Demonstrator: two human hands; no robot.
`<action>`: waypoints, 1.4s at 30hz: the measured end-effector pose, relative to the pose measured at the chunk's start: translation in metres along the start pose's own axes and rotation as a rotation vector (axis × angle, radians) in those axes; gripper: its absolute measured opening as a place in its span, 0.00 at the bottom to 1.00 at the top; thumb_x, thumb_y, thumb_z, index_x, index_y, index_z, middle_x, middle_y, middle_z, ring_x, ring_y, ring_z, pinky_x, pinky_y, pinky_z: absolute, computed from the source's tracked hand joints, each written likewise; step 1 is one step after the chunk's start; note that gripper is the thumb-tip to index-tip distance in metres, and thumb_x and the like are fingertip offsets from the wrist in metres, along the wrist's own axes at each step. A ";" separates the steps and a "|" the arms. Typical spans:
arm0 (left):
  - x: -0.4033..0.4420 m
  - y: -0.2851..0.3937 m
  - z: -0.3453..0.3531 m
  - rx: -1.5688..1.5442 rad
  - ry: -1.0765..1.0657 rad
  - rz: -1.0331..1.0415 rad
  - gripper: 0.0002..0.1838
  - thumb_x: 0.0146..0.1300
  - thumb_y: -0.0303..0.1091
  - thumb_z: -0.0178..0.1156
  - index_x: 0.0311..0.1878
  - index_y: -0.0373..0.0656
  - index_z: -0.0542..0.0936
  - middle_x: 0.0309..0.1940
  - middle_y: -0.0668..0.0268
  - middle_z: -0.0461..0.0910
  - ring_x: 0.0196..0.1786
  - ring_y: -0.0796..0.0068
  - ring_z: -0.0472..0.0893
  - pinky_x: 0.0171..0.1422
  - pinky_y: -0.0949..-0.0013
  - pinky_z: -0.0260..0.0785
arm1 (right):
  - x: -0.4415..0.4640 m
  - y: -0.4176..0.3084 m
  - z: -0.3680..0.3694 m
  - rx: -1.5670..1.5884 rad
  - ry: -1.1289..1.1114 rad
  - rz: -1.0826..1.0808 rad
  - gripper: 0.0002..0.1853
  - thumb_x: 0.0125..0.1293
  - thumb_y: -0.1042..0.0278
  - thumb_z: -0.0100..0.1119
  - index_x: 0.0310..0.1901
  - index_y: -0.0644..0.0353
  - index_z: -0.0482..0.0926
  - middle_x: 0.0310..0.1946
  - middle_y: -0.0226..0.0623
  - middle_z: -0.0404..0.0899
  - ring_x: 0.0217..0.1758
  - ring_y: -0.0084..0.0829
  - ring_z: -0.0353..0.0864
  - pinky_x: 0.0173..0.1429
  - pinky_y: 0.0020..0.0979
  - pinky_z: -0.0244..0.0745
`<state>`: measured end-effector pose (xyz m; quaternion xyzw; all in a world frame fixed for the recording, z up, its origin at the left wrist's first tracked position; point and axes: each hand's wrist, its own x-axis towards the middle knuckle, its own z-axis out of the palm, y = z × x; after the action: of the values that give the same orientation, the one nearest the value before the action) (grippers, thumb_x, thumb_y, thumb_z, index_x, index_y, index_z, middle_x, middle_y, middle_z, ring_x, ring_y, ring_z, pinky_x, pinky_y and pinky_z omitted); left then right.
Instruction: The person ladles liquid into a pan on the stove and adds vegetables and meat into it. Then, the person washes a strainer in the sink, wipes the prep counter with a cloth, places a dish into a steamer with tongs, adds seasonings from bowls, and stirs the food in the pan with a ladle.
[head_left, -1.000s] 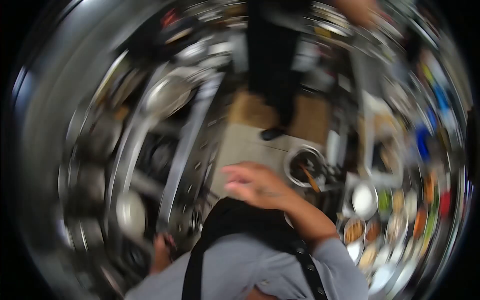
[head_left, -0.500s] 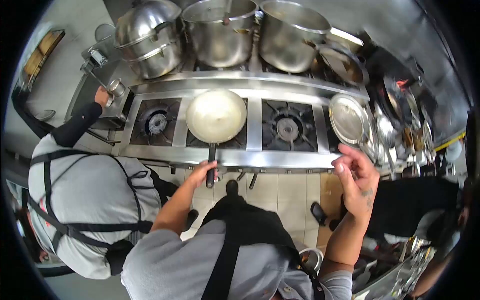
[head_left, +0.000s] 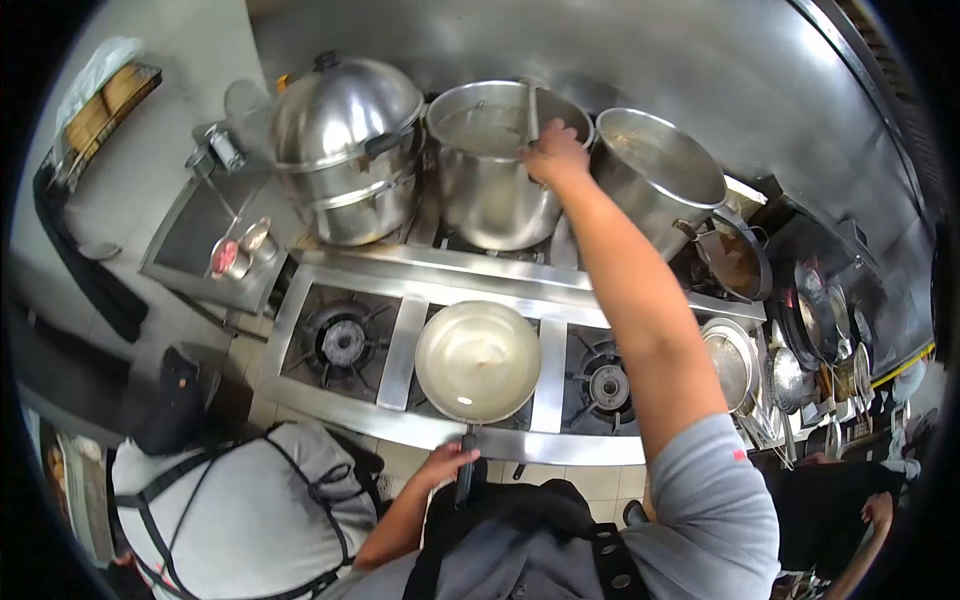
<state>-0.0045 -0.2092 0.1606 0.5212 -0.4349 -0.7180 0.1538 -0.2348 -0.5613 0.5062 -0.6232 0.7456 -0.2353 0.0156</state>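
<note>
My left hand [head_left: 447, 464] is wrapped around the black handle of a light-coloured frying pan [head_left: 477, 362], which rests on the middle front burner. Pale liquid with a glossy spot lies in the pan. My right arm stretches over the stove to the middle stockpot [head_left: 497, 205]. There my right hand [head_left: 557, 153] closes at the near end of a long-handled utensil [head_left: 532, 108]; its working end cannot be made out. Cloudy liquid stands in that pot.
A domed-lid steamer [head_left: 347, 120] and another open stockpot [head_left: 660, 165] flank the middle pot. Strainers [head_left: 728, 365] lie at the right. Small metal containers [head_left: 232, 257] stand left. A co-worker in a grey shirt [head_left: 235, 500] is close on my left; another person [head_left: 835, 515] is at right.
My right hand has gone from above the stove's front right to the utensil at the middle stockpot. My left hand stays on the pan handle. The co-worker's hand has left the small metal containers.
</note>
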 end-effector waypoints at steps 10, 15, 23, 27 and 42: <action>-0.017 -0.016 0.018 -0.160 0.068 -0.069 0.19 0.59 0.49 0.64 0.38 0.42 0.78 0.27 0.68 0.80 0.29 0.77 0.80 0.34 0.73 0.72 | 0.075 0.050 0.013 0.629 -0.229 0.171 0.19 0.55 0.67 0.56 0.43 0.73 0.69 0.33 0.47 0.79 0.31 0.36 0.79 0.30 0.35 0.73; -0.030 -0.020 0.029 -0.335 0.146 -0.098 0.17 0.60 0.43 0.63 0.43 0.40 0.76 0.26 0.62 0.79 0.26 0.69 0.80 0.32 0.67 0.76 | -0.023 0.123 -0.070 1.377 -0.183 0.173 0.07 0.59 0.68 0.54 0.32 0.62 0.70 0.20 0.35 0.71 0.15 0.28 0.69 0.18 0.32 0.65; -0.038 -0.027 0.041 -0.449 0.114 -0.107 0.15 0.64 0.42 0.58 0.41 0.38 0.74 0.26 0.59 0.79 0.22 0.66 0.80 0.26 0.64 0.76 | -0.126 0.274 -0.227 0.484 -0.263 0.031 0.19 0.47 0.74 0.52 0.43 0.71 0.75 0.14 0.34 0.72 0.12 0.24 0.72 0.20 0.27 0.66; -0.039 -0.031 0.035 -0.474 0.185 -0.089 0.14 0.64 0.42 0.58 0.38 0.40 0.73 0.25 0.58 0.79 0.22 0.64 0.80 0.26 0.64 0.75 | -0.147 0.294 -0.259 0.268 -0.347 0.052 0.18 0.45 0.74 0.52 0.40 0.70 0.77 0.14 0.35 0.73 0.12 0.25 0.72 0.21 0.28 0.68; -0.042 -0.023 0.043 -0.404 0.281 -0.047 0.14 0.64 0.41 0.59 0.33 0.42 0.70 0.23 0.58 0.78 0.21 0.64 0.80 0.25 0.63 0.75 | -0.106 0.309 -0.222 0.214 -0.180 0.094 0.08 0.51 0.73 0.52 0.27 0.71 0.74 0.17 0.45 0.75 0.15 0.35 0.77 0.25 0.34 0.71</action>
<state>-0.0200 -0.1475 0.1713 0.5846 -0.2445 -0.7142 0.2973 -0.5667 -0.3533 0.5599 -0.6009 0.7402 -0.2558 0.1600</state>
